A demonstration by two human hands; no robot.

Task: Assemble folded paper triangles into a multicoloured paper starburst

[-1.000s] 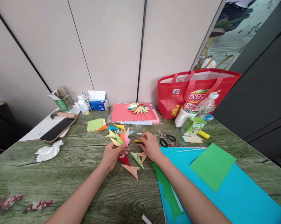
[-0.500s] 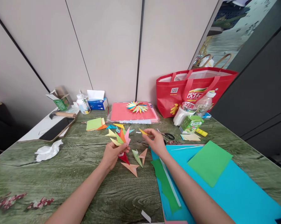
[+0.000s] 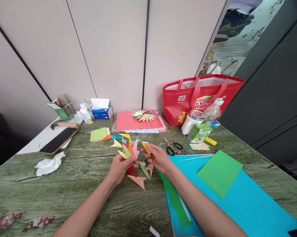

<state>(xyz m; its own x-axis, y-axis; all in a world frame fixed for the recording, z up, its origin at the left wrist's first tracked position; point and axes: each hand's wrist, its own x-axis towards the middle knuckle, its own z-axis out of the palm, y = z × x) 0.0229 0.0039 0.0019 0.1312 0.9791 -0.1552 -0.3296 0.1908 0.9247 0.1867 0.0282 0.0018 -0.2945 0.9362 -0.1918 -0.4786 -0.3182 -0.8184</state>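
One blue sheet [image 3: 247, 204] lies toward the tabletop's [image 3: 81, 171] near right corner; one red bag [image 3: 173, 110] stands by the far edge. Between far and near edges, the left hand [image 3: 120, 168] pinches one paper cluster [image 3: 130, 148] in its fingers. Two peach pieces [image 3: 138, 182] lie nearer the near edge. The right hand's [image 3: 160, 158] fingers grip one yellow piece [image 3: 146, 148], closer to the cluster than before.

Two bare forearms [image 3: 89, 204] — slender, smooth, tapering towards bare wrists [image 3: 111, 181] — end in ungloved, slim-fingered hands [image 3: 119, 170].
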